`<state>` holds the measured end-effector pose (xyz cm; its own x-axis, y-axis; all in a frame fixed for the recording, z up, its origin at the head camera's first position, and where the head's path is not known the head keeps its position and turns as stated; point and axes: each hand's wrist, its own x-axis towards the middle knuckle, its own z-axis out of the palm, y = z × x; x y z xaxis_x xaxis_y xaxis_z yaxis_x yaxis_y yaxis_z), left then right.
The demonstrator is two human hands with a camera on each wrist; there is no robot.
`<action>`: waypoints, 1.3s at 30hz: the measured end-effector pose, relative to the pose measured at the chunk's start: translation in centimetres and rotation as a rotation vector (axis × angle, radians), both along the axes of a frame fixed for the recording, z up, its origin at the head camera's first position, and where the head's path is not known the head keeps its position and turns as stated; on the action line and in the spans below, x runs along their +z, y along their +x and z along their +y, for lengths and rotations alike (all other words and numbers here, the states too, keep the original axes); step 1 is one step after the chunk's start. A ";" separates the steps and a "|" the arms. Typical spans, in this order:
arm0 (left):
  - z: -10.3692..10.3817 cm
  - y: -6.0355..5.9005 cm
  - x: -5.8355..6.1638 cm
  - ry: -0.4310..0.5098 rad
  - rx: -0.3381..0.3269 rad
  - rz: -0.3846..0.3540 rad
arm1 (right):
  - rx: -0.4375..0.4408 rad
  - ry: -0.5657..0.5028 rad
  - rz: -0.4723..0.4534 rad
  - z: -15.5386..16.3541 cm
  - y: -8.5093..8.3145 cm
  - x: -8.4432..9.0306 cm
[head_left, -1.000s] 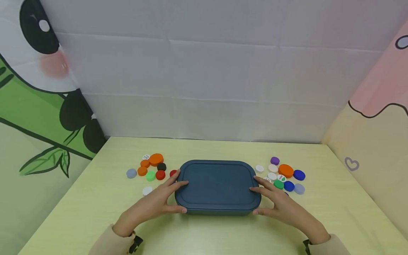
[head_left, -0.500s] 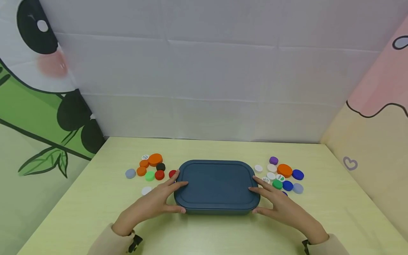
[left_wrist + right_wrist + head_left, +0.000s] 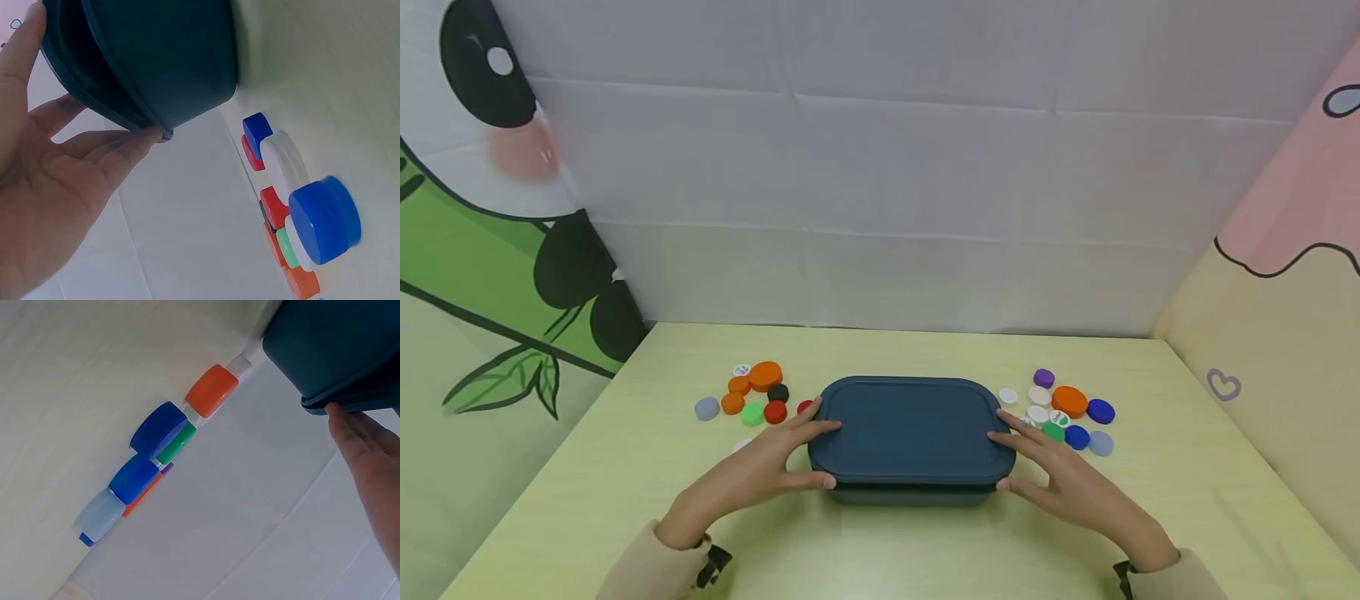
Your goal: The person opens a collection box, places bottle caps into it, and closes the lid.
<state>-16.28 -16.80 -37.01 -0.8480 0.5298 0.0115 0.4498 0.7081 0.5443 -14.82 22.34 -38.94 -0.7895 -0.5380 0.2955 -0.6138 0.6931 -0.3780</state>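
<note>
A dark blue lid point(image 3: 913, 429) lies tilted over a rectangular box point(image 3: 913, 497) of similar colour at the middle of the table. Its near edge is raised, while its far edge stays down at the box rim. My left hand point(image 3: 767, 462) grips the lid's left end, thumb at the near corner and fingers along the side. At the other end my right hand point(image 3: 1060, 471) holds it the same way. In the left wrist view a dark gap shows between lid point(image 3: 65, 75) and box point(image 3: 169, 56). What the box contains is hidden.
Several bottle caps lie left of the box, among them an orange cap point(image 3: 766, 376) and a green cap point(image 3: 753, 414). More caps sit to the right, including a purple cap point(image 3: 1043, 378) and a blue cap point(image 3: 1101, 411). A pale wall point(image 3: 880, 167) stands behind the table point(image 3: 880, 558).
Both hands have raised the lid's near edge off the box, opening a gap along the front. The box and the caps stay where they were.
</note>
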 end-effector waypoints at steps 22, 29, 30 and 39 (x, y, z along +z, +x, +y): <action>-0.2 -2.0 0.7 0.193 0.079 0.337 | -0.065 -0.201 0.118 -1.4 -0.5 1.5; -0.1 -2.4 1.2 0.221 0.135 0.341 | -0.096 -0.205 0.195 -1.7 -0.8 1.6; 0.0 -2.5 1.2 0.220 0.139 0.342 | -0.097 -0.213 0.210 -1.8 -0.9 1.5; 0.6 -4.1 1.5 0.276 0.186 0.349 | -0.139 -0.274 0.255 -2.3 -2.8 1.8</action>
